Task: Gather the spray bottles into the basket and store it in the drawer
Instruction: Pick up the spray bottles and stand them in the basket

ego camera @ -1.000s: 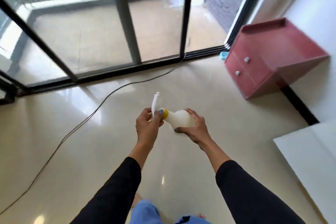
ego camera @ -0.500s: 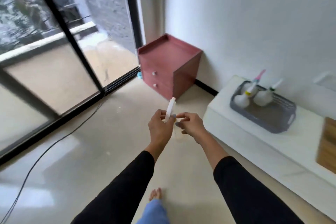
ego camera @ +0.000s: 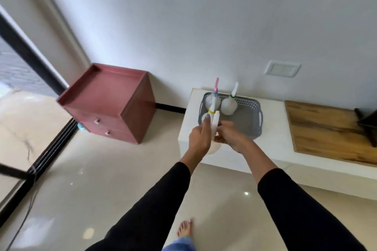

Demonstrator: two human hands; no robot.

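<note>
Your left hand (ego camera: 199, 138) and right hand (ego camera: 231, 136) are wrapped together around a white spray bottle (ego camera: 215, 123) in the middle of the frame, right in front of the grey basket (ego camera: 250, 122). Two more bottles (ego camera: 228, 106) stand in the basket on the white bench (ego camera: 271, 149). The red drawer cabinet (ego camera: 108, 102) sits to the left, with the wooden board (ego camera: 326, 130) on the right

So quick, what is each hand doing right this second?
Left hand: closed on the white plastic spray bottle with the yellow collar.
Right hand: closed on that same bottle.
</note>
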